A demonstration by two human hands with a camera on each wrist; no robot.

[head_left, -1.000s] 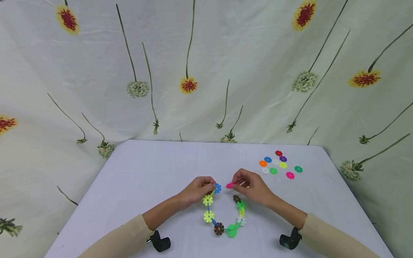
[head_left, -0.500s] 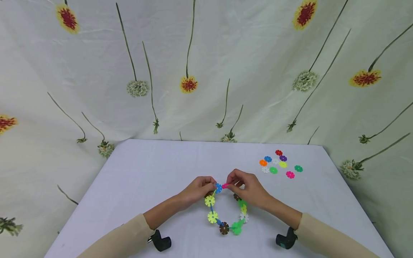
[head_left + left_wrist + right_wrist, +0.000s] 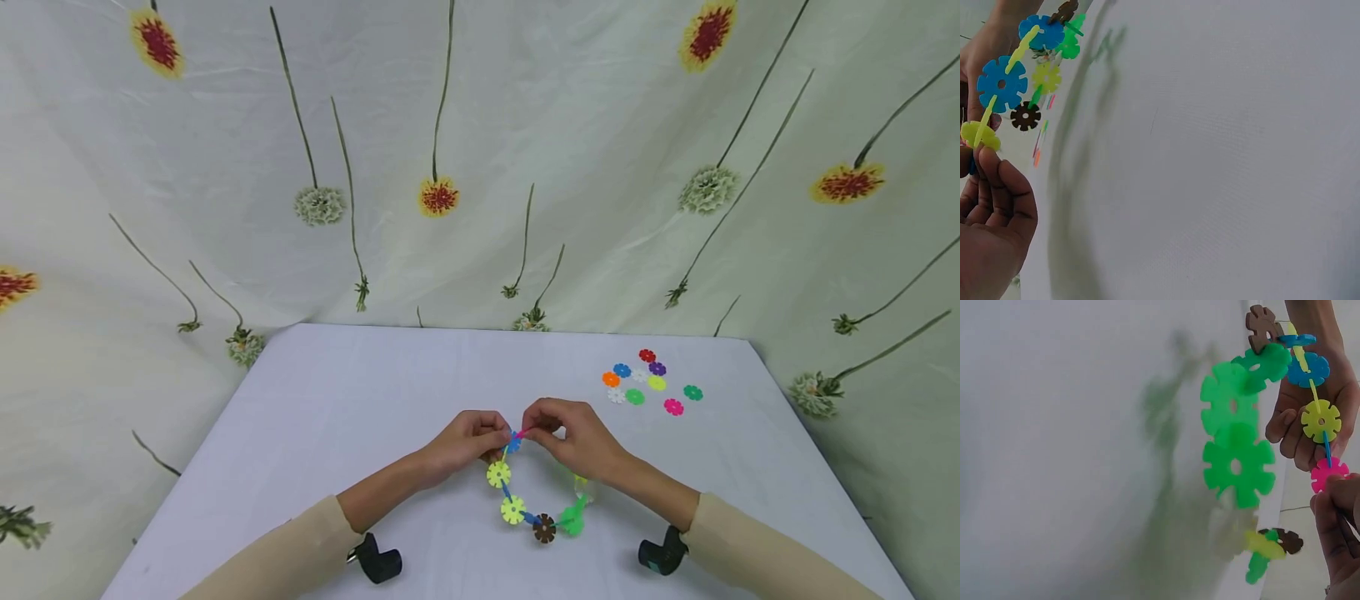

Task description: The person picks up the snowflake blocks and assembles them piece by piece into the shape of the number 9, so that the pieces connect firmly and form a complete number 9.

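A chain of interlocking plastic flower discs hangs in a loop below both hands, with yellow (image 3: 498,475), brown (image 3: 544,528) and green (image 3: 572,518) discs in it. My left hand (image 3: 467,446) pinches the chain near its end, beside a blue disc (image 3: 514,444). Between my right hand's (image 3: 576,437) thumb and fingers is a pink disc (image 3: 1327,472). In the right wrist view the pink disc meets the edge-on blue disc; how deep their slots sit is unclear. The chain's other end, with a dark brown disc (image 3: 1289,540), hangs loose; the right hand hides it in the head view.
Several loose discs lie at the back right of the white table (image 3: 360,375), among them a red (image 3: 647,356), an orange (image 3: 611,379) and another pink one (image 3: 673,407). A flower-patterned cloth (image 3: 600,125) hangs behind the table.
The right hand has moved left, bringing the pink disc from a gap away up against the blue disc. The hanging chain has swung to the right.
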